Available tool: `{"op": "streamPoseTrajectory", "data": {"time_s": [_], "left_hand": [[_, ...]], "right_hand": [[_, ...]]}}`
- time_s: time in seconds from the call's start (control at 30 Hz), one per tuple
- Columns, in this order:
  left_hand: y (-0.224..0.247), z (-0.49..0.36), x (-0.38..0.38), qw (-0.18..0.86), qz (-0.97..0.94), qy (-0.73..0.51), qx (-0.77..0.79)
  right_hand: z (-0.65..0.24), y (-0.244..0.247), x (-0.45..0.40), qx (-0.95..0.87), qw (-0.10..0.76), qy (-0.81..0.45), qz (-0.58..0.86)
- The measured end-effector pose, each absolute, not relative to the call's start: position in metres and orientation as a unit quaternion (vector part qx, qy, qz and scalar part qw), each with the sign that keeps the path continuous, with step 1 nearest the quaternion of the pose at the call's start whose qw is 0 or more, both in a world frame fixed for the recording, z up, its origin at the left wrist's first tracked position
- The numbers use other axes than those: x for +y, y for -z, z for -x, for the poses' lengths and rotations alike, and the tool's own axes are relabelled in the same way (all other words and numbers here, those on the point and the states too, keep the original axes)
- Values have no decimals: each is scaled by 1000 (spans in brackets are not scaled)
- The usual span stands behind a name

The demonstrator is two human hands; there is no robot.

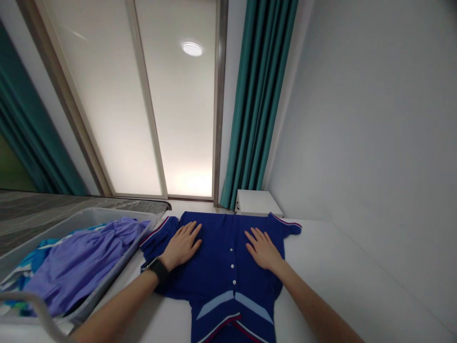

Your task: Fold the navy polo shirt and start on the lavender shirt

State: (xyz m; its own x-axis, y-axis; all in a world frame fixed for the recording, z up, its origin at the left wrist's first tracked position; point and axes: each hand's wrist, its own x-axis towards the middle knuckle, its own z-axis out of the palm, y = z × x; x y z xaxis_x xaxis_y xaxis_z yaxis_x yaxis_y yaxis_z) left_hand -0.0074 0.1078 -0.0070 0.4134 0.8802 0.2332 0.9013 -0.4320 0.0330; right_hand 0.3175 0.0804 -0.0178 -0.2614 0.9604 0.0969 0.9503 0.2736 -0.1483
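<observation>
A dark blue polo shirt (217,257) lies spread on the white table (321,267), its collar end towards me. White buttons run down its middle, and pale blue bands cross it near the collar. Red and white stripes edge the collar and sleeves. My left hand (182,245), with a black watch on the wrist, rests flat on the shirt's left side, fingers apart. On the right side of the cloth lies my right hand (263,248), also flat with spread fingers. Neither hand grips the fabric.
A grey plastic bin (103,290) at the left holds a purple garment (89,257) and blue clothes. Past the table's far edge stands a small white cabinet (259,202). A white wall (374,119) borders the right; a teal curtain (260,95) and sliding doors (178,119) are behind.
</observation>
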Motion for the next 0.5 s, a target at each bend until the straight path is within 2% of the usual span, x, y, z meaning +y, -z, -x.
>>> {"op": "streamPoseTrajectory", "data": {"time_s": [0.27, 0.5], "left_hand": [[31, -8, 136, 0, 828, 88, -554], [30, 21, 126, 9, 795, 68, -603]], "right_hand": [[-374, 42, 65, -736, 31, -10, 676], [-347, 35, 70, -745, 29, -24, 666]]}}
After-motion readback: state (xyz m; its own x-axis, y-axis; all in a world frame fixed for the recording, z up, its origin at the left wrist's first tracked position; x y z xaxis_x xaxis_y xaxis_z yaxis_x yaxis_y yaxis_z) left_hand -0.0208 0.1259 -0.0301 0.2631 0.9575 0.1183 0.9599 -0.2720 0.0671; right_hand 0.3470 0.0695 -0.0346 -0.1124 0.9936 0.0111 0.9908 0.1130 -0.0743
